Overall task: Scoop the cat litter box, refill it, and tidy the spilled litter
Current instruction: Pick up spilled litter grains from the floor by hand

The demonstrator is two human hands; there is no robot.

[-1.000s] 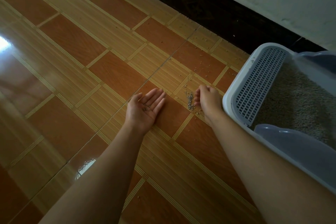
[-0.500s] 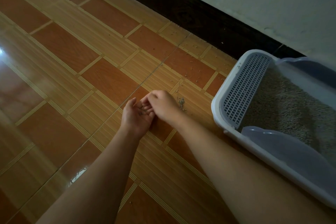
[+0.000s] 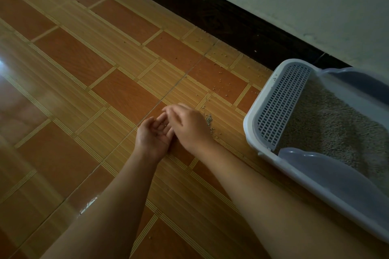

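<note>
Left hand lies palm up and loosely cupped above the tiled floor, a few litter grains resting in it. The right hand meets it, knuckles up, blurred fingers bent over the left palm; whether they pinch anything cannot be told. Just right of the right hand, a small pile of spilled litter sits on the floor, with scattered grains lying beyond the hands toward the dark skirting. Further right stands the white litter box, its grated step nearest the hands, its grey litter fill behind.
</note>
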